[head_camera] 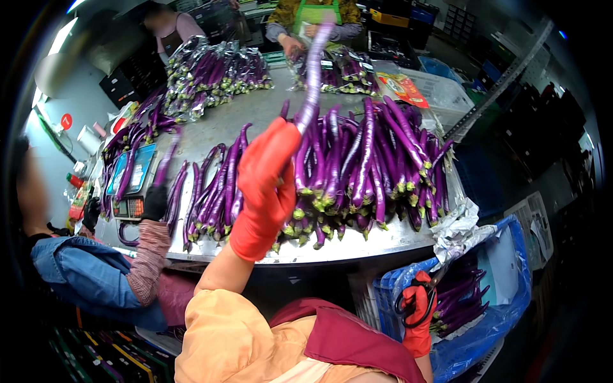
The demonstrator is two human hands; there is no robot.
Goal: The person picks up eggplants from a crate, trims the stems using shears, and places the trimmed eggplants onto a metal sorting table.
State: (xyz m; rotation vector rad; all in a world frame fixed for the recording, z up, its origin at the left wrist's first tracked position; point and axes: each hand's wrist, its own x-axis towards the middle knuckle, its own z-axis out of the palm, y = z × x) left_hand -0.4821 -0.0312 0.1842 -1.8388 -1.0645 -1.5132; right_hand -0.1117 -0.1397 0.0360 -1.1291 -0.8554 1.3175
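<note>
My left hand (268, 186), in a red glove, is raised over the metal table (210, 115) and grips one long purple eggplant (313, 76) that points away from me. Low at the right, my right hand (420, 311), also red-gloved, holds black-handled scissors (424, 299) beside a blue crate. Loose eggplants (364, 158) lie piled along the near half of the table, their green stem ends mostly towards me. Purple eggplants (459, 301) also lie inside the lined blue crate (397, 277).
A co-worker in black gloves (155, 203) holds an eggplant by a scale (128, 208) at the left. Two people stand across the table near bagged eggplants (215, 72). Crumpled paper (457, 230) lies on the crate's corner. A metal post (503, 76) slants at the right.
</note>
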